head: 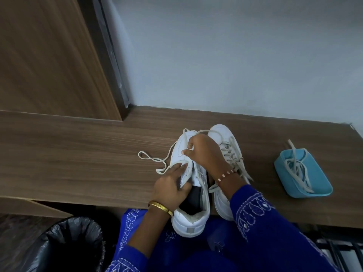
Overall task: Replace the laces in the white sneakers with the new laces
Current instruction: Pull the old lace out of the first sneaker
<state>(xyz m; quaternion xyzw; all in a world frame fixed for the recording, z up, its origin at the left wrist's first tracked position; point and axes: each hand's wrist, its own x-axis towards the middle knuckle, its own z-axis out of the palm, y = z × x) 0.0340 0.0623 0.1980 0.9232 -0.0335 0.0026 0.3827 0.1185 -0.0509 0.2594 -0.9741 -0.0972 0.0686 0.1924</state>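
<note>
White sneakers (196, 195): two, side by side on the wooden worktop (78, 163), toes pointing away from the person; heel of the near one overhangs the front edge. Blue tray (306, 185) well to the right of the right hand, apart from the shoes; holds a bundle of pale laces (297, 169), one end rising over its far rim. Black-lined bin (72, 244) below the left hand, under the worktop edge; contents not discernible. Left hand (170, 187) rests on the left side of the nearer sneaker, fingers fairly straight, pressing by the eyelets, thumb at the shoe mouth; grips nothing. Right hand (204, 152) above the toe end, fingers curled, pinching a pale lace (155, 160); this lace loops onto the worktop beyond the left hand. Second sneaker (225, 146) laced, partly under the right wrist.
</note>
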